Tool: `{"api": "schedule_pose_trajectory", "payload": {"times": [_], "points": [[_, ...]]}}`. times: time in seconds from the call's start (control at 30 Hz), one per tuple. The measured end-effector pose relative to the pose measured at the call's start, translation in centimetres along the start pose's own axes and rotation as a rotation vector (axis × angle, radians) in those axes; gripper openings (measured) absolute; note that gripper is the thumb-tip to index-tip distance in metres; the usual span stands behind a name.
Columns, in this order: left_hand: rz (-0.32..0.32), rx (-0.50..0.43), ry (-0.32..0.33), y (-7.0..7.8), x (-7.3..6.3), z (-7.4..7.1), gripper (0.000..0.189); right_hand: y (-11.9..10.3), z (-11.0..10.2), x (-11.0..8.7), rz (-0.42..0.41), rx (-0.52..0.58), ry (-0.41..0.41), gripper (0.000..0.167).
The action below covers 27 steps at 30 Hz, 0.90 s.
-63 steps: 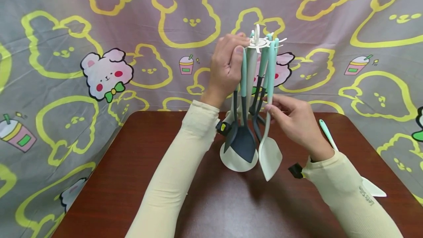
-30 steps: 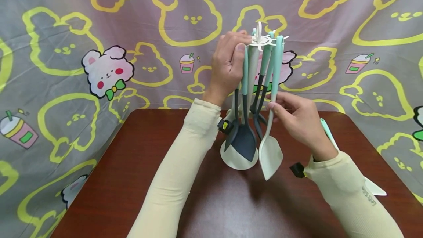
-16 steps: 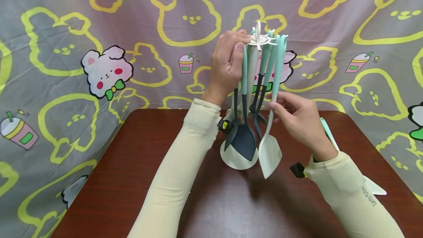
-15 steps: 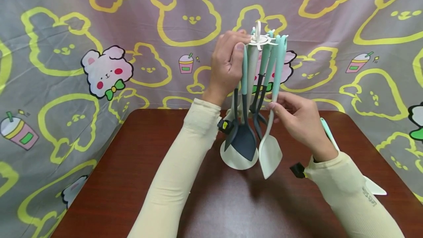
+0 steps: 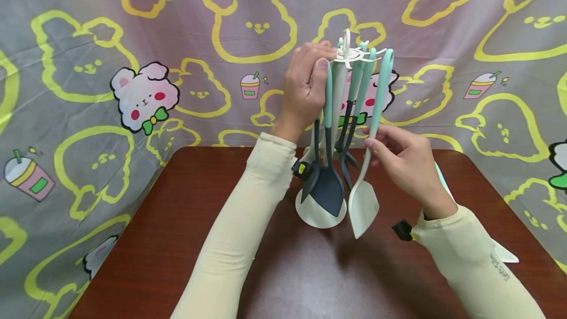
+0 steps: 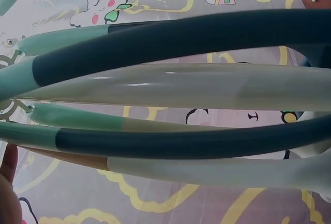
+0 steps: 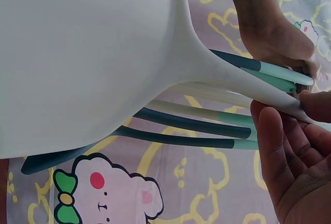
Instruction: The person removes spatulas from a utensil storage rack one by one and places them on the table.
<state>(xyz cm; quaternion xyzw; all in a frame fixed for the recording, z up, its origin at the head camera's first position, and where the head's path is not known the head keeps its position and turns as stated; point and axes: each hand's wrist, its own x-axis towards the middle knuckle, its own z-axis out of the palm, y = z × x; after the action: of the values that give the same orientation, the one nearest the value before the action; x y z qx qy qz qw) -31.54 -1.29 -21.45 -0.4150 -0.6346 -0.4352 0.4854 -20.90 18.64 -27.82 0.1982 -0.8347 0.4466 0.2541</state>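
Note:
My left hand (image 5: pixel 303 85) grips the top of a white rotating utensil stand (image 5: pixel 318 219), thumb at a mint handle. Around its post hang several mint-handled utensils, among them a dark spatula (image 5: pixel 328 193); their shafts run beside the post (image 6: pixel 170 87) in the left wrist view. With thumb and fingers, my right hand (image 5: pixel 400 161) pinches the neck of a white spatula (image 5: pixel 364 206), just under its mint handle. This spatula hangs blade down, its looped top right of the hook tips. Its blade (image 7: pixel 93 58) fills much of the right wrist view.
Another white spatula (image 5: pixel 507 255) lies on the brown table (image 5: pixel 186 220) at the right, partly hidden behind my right forearm. A patterned grey curtain (image 5: pixel 186 33) hangs close behind the table's back edge.
The white spatula's top has moved right, from beside the stand's hooks to past their tips, as my right hand shifted slightly right. My left hand has stayed on the stand.

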Motion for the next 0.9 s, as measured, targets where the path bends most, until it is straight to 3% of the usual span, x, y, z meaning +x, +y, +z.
{"api": "schedule_pose_trajectory", "payload": {"times": [0.57,0.9], "points": [[0.002,-0.030,0.018,-0.1,0.0,0.0,0.027,1.0,-0.8,0.1,0.046,-0.027,0.011,0.023],[0.011,-0.024,0.030,0.0,-0.1,0.5,0.027,2.5,-3.4,0.8,0.138,-0.116,-0.047,0.022]]}}
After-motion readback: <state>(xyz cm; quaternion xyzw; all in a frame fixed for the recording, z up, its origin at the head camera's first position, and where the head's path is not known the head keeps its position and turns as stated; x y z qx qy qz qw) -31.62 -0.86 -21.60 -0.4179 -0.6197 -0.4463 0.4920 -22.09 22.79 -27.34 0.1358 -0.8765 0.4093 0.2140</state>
